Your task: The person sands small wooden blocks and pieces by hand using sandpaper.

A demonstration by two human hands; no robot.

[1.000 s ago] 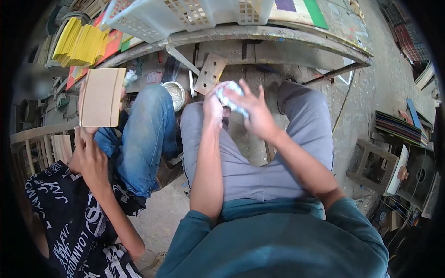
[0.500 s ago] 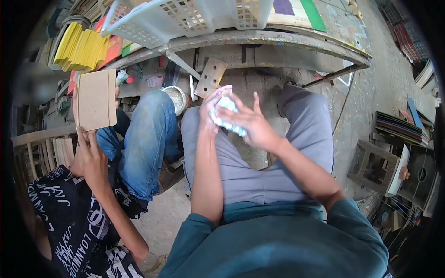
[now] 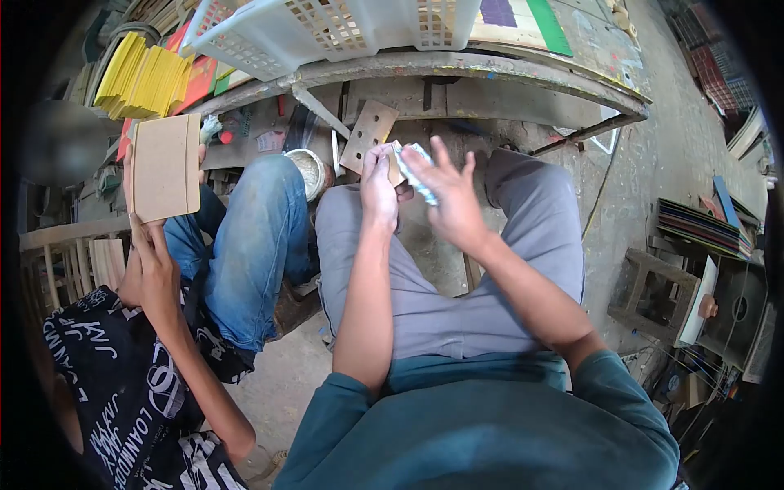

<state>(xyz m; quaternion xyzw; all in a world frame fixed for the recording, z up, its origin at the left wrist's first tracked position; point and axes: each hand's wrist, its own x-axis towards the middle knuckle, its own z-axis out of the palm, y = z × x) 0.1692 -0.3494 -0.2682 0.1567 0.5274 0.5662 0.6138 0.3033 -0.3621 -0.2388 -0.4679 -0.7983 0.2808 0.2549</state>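
My left hand (image 3: 379, 189) is closed around a small flat tan piece (image 3: 396, 166), apparently wood; most of it is hidden by fingers and cloth. Against its right side lies a crumpled white and light-blue cloth (image 3: 422, 184). My right hand (image 3: 454, 198) holds this cloth under its thumb side and palm, with some fingers spread and a little blurred. Both hands are close together above my lap. Behind them, a wooden board with round holes (image 3: 370, 135) leans under the table.
A person on the left holds a tan board (image 3: 166, 168) with a strip along one edge. Beside that person's knee stands a white tub (image 3: 307, 173) of pale paste. On the table (image 3: 523, 67) are a white basket (image 3: 327, 33) and yellow stacked pieces (image 3: 140, 79).
My right hand and the cloth have shifted slightly right, and the cloth is turned more edge-on. The tan piece in my left hand now shows. The neighbour's board has moved slightly.
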